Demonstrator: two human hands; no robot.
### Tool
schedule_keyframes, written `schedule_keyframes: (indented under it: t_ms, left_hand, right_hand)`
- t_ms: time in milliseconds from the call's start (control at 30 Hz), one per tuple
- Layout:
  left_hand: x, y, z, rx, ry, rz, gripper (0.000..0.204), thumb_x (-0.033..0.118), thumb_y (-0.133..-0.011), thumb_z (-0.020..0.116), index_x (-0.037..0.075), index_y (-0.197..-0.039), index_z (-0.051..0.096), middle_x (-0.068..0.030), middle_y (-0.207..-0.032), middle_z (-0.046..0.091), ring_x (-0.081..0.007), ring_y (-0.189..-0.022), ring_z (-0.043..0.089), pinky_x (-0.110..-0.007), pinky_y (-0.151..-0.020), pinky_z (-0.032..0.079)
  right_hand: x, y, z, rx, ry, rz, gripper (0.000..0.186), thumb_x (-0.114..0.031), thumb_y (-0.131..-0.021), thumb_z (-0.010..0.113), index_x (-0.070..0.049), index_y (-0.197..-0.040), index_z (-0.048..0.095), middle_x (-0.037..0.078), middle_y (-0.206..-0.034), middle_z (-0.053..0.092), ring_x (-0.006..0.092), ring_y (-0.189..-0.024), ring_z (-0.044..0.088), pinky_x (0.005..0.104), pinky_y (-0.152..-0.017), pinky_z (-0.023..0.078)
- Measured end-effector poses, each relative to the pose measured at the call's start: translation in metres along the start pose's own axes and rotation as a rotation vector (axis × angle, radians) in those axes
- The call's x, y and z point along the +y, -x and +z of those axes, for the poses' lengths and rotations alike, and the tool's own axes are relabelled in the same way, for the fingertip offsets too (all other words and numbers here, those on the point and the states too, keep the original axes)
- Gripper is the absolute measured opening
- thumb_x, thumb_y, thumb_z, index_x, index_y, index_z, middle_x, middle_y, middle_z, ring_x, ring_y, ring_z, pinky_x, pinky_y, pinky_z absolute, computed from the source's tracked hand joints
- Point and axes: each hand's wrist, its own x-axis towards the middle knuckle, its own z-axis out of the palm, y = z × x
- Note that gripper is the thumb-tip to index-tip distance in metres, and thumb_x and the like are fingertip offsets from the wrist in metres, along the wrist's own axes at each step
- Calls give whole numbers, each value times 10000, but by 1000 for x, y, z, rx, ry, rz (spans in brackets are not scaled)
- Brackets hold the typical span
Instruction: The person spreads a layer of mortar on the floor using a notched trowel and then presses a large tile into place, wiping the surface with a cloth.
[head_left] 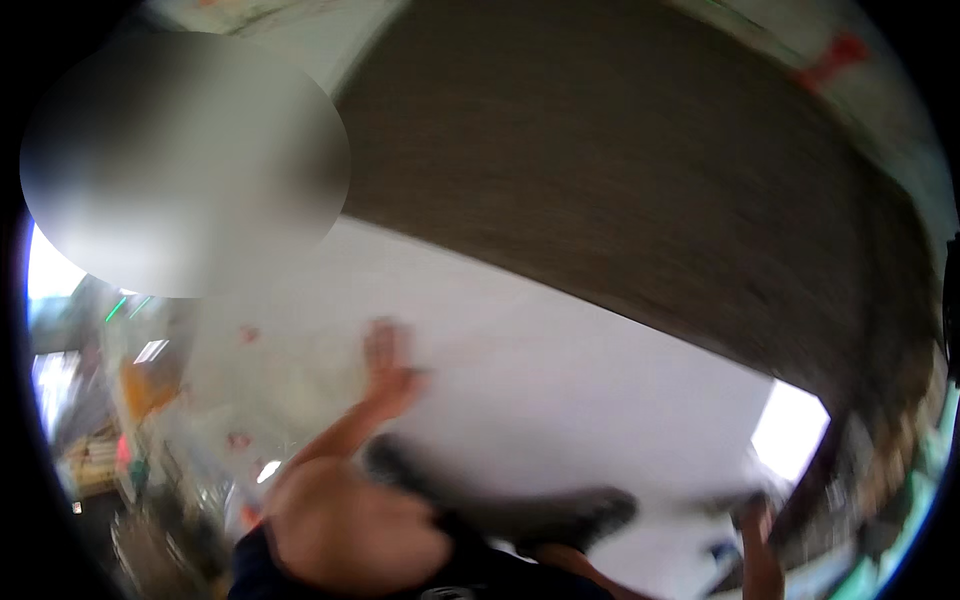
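Motion blurs the whole head view. My left arm reaches forward, and my left hand (392, 362) is over a broad white sheet-like surface (520, 350), its fingers seeming stretched out and nothing visible in them. Contact with the surface is hard to judge. Far to the lower right is my right hand (757, 522), close to the white surface's right end. Something dark is at its fingers, too smeared to name or to tell whether it is held. A small blue thing (722, 550) lies beside that hand.
Beyond the white surface's straight edge spreads a large dark brown-grey area (620, 160). Dark blurred shapes (590, 512) lie close to my body. Blurred clutter with an orange-yellow item (150, 388) is at left. A red object (838, 58) shows at upper right. A blurred oval hides the upper left.
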Motion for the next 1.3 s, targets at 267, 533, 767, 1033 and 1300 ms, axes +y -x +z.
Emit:
schedule_keyframes:
  t_ms: [267,533,767,1033,1300]
  left_hand:
    - [-2,7,-15,-38,85,48,949,519,-974,537,14,-1617,54,-275,-1674,-41,-438,-1555,-77,-595,-1243,11]
    - [19,10,-24,99,341,134,978,522,-940,605,-11,-1606,126,-268,-1677,-8,-382,-1569,-61,-554,-1260,5]
    - [-89,98,4,806,718,-421,628,169,-912,694,95,-1487,454,-198,-1525,433,-393,-1409,410,-495,-1157,371]
    - [-380,468,11,1331,-61,-1707,880,284,-803,754,-80,-1486,335,-317,-1493,400,-454,-1428,325,-509,-1204,250]
    - [-482,640,48,509,182,-2350,820,639,-817,648,76,-1411,596,-233,-1427,576,-332,-1403,475,-451,-1231,190]
  right_hand:
    - [-206,-59,-53,-462,-10,-262,499,-298,-899,703,-63,-1332,621,203,-1254,660,365,-1143,640,453,-978,519]
    - [-356,-145,-121,-534,377,-487,425,-260,-959,636,-45,-1325,629,218,-1261,655,392,-1148,629,465,-991,501]
    - [-653,-80,-248,-405,443,-867,378,-178,-988,604,-7,-1324,629,207,-1238,683,344,-1148,633,416,-978,507]
    - [-756,-56,-230,-658,235,-665,371,-91,-1036,520,28,-1384,571,190,-1226,675,253,-1156,628,368,-969,511]
    - [-743,-112,-195,-599,330,-932,402,-180,-1030,544,64,-1348,580,210,-1274,660,288,-1186,620,374,-1004,488]
